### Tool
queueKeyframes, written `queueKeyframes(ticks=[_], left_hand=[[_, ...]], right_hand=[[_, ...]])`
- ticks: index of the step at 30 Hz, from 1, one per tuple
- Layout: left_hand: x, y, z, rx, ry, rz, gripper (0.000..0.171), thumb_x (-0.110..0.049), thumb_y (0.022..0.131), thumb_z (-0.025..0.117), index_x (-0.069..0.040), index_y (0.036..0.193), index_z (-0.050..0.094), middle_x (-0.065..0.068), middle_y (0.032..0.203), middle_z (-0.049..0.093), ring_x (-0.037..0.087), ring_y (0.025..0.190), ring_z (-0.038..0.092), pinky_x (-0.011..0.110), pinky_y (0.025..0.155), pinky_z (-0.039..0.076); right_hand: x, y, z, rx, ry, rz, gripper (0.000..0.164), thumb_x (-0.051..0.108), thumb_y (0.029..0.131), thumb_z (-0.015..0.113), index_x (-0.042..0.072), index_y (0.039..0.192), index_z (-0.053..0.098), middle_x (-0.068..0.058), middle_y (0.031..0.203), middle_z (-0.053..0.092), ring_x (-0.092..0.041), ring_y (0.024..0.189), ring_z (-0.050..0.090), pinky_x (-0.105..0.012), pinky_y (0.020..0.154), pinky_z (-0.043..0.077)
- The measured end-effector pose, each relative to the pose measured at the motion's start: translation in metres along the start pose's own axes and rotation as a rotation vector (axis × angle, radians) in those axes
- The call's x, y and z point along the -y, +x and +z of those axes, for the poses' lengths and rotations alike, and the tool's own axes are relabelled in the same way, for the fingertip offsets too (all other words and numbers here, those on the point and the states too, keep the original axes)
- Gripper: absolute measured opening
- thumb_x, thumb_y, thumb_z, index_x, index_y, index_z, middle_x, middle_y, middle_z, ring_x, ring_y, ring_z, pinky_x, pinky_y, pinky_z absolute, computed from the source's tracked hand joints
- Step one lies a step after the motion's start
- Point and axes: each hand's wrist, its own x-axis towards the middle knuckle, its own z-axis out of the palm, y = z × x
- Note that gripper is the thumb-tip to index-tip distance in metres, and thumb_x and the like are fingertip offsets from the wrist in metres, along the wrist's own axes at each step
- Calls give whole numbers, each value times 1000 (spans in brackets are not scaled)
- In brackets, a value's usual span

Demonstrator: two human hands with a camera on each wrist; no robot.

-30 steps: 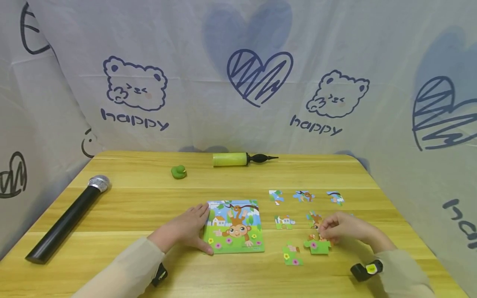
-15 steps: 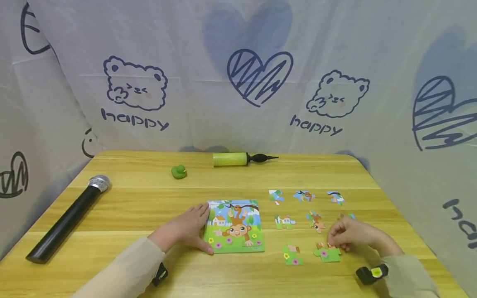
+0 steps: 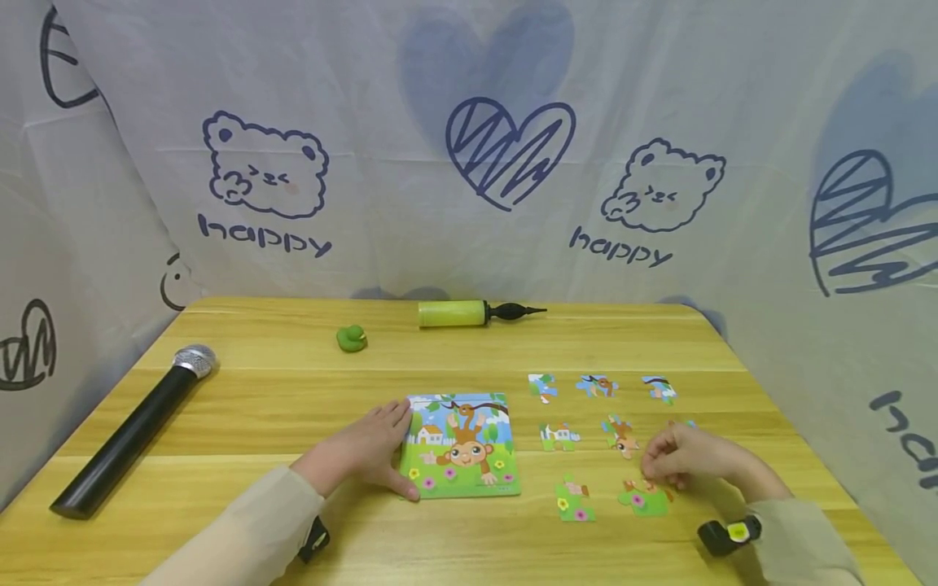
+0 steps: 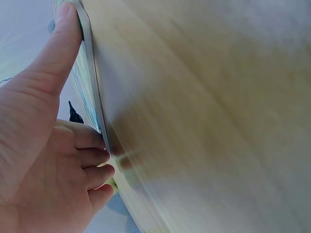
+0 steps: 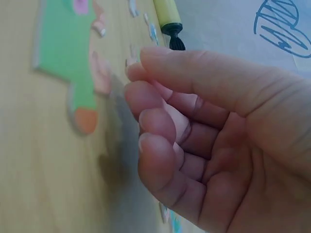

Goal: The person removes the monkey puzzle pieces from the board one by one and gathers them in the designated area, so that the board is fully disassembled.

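Note:
My left hand [image 3: 370, 448] rests along the left side of a square monkey picture board [image 3: 462, 480], with the thumb at its near left corner. In the left wrist view the thumb [image 4: 58, 53] lies against the board's edge. My right hand [image 3: 685, 460] hovers with loosely curled fingers and holds nothing. Just beside it lies a green puzzle piece [image 3: 645, 500] with a pink flower, which the right wrist view shows as a green shape [image 5: 58, 53] flat on the table. Beyond the hand is a monkey-face puzzle piece [image 3: 623, 439]. My right hand partly hides another piece.
Several more puzzle pieces lie in spaced rows, among them a house piece [image 3: 560, 437] and a flower piece [image 3: 575, 500]. At the back are a green toy duck [image 3: 352, 338] and a yellow-green hand pump [image 3: 454, 313]. A microphone [image 3: 139, 435] lies at left.
My right hand has shifted right, bringing the pink-flower puzzle piece with it, and has let it go beneath the monkey-face piece. My left hand and the board have stayed put.

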Motion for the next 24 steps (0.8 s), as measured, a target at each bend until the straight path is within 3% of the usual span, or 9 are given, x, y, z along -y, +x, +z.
queueKeyframes(ticks=[6, 13, 24], left_hand=[[1, 0, 1, -3, 10, 2, 114, -63, 66, 69, 12, 139, 24, 27, 146, 17, 38, 134, 15, 44, 110, 14], [1, 0, 1, 0, 0, 3, 114, -63, 66, 69, 12, 139, 23, 27, 147, 16, 38, 135, 15, 45, 110, 13], [3, 1, 2, -9, 19, 20, 115, -64, 66, 68, 13, 139, 25, 28, 146, 18, 39, 134, 17, 45, 110, 15]], right_hand=[[14, 13, 3, -42, -40, 13, 18, 11, 89, 59, -6, 93, 63, -1, 67, 55, -6, 53, 45, -19, 47, 41], [37, 44, 17, -67, -111, 20, 20, 14, 88, 62, -2, 100, 63, -7, 78, 61, -11, 58, 49, -24, 50, 46], [66, 98, 49, -33, -181, -62, 22, 12, 87, 63, -1, 104, 62, -2, 77, 59, -14, 61, 50, -23, 53, 44]])
